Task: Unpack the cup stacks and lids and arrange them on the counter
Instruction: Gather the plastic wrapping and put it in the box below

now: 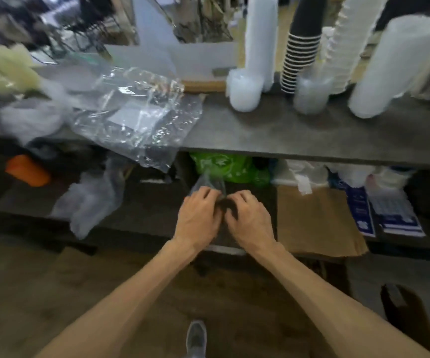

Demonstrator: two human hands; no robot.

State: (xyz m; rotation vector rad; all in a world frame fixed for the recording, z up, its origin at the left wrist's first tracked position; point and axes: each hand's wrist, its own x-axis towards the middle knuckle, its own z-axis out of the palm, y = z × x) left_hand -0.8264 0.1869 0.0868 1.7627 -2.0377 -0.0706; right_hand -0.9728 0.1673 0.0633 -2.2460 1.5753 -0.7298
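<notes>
While both hands are working below the counter (273, 135) edge, I am noting the left hand (198, 218) and right hand (250, 218) side by side, fingers curled and pinching the gathered neck of a thin clear plastic bag (210, 183); its contents are hidden, so I cannot tell what it is holding. I am judging the film as light, soft and slippery, tearing easily; the bunched top is offering the surest hold. Its neck is pointing up and away from me. On the counter, the white cup stack (260, 42), the black cup stack (303, 52) and the white lid stack (395, 65) are standing upright, long axes vertical; an emptied clear wrapper (136, 117) is lying crumpled at left.
</notes>
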